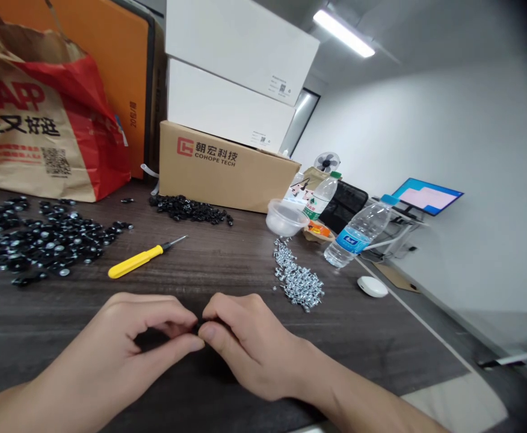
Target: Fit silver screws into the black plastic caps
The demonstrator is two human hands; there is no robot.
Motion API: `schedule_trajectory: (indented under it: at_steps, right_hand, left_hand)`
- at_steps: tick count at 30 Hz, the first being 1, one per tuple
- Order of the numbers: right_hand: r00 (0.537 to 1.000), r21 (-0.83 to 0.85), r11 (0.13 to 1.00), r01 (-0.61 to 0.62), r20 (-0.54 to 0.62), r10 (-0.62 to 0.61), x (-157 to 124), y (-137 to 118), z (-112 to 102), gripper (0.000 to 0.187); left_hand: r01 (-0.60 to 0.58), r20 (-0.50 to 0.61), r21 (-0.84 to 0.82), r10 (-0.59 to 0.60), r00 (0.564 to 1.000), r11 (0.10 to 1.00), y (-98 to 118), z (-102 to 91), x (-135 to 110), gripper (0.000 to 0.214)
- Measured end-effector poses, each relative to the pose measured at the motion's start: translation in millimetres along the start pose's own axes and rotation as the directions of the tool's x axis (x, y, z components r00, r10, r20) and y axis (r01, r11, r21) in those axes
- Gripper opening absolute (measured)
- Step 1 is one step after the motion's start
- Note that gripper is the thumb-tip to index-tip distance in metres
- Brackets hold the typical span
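Observation:
My left hand [123, 352] and my right hand [249, 346] meet at the near edge of the dark wooden table [227, 264]. Both pinch a small black part [199, 328] between their fingertips; most of it is hidden by the fingers. A yellow-handled screwdriver [142, 258] lies just beyond my left hand. A heap of silver screws [297, 279] lies beyond my right hand. Finished-looking black parts [42, 237] are spread at the left, and a smaller black pile [189, 209] sits by the cardboard box.
A brown and red paper bag [42, 120] stands at the back left. A cardboard box [222, 168] carries two white boxes [231, 78]. A clear plastic cup [285, 218], two water bottles [358, 233], a white round object [372, 286] and a monitor [426, 196] are to the right.

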State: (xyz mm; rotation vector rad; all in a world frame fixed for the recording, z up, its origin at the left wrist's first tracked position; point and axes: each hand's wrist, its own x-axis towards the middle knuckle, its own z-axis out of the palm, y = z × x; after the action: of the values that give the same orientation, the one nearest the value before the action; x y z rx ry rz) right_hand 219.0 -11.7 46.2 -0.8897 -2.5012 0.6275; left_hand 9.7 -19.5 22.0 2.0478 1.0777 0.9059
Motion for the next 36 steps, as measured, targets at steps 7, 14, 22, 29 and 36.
schedule_trajectory:
  at_steps: [7, 14, 22, 29, 36]
  right_hand:
    - [0.996, 0.017, 0.996, -0.093, 0.011, 0.093, 1.6, -4.1, 0.8, 0.036]
    - [1.000, 0.010, 1.000, -0.003, 0.004, 0.003, 1.1, 1.1, -1.3, 0.023]
    - [0.989, 0.116, 0.982, -0.149, -0.004, 0.150, 3.8, -2.7, 1.3, 0.036]
    - [0.998, 0.112, 0.992, -0.059, 0.016, 0.057, 1.6, -1.0, 1.0, 0.031]
    - [0.965, 0.110, 0.963, -0.247, -0.067, 0.255, 4.4, -7.8, 5.7, 0.026]
  left_hand:
    - [-0.062, -0.037, 0.079, 0.065, 0.997, 0.995, -1.8, 1.8, -1.0, 0.025]
    - [0.017, 0.006, 0.004, -0.017, 1.000, 1.000, -2.0, 0.5, 0.5, 0.022]
    - [0.041, -0.014, 0.038, -0.040, 0.999, 0.998, -3.6, 0.8, 1.1, 0.024]
    - [-0.027, -0.001, 0.075, 0.028, 1.000, 0.997, -5.6, 0.2, 1.5, 0.023]
    - [-0.098, -0.049, 0.156, 0.106, 0.993, 0.983, -8.2, -2.9, 4.4, 0.017]
